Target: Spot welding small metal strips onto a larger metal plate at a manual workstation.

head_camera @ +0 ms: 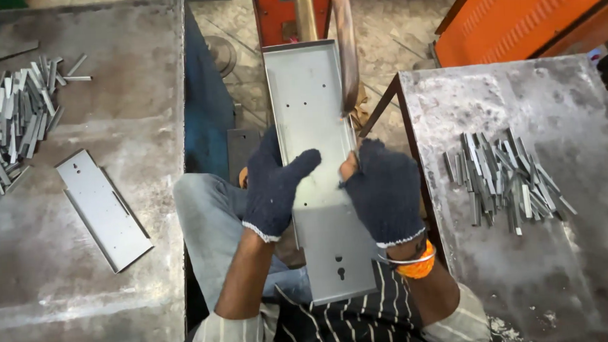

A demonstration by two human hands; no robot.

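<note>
A long grey sheet-metal tray with folded edges and small punched holes lies lengthwise over my lap. My left hand, in a dark knit glove, grips its left edge, thumb across the top face. My right hand, gloved the same way with bare fingertips, grips the right edge near the middle. The tray's far end sits under a vertical machine rod and a brownish arm.
A similar bent metal plate lies on the left steel table, beside a heap of short metal strips. Another strip pile rests on the right steel table. An orange machine body stands far right.
</note>
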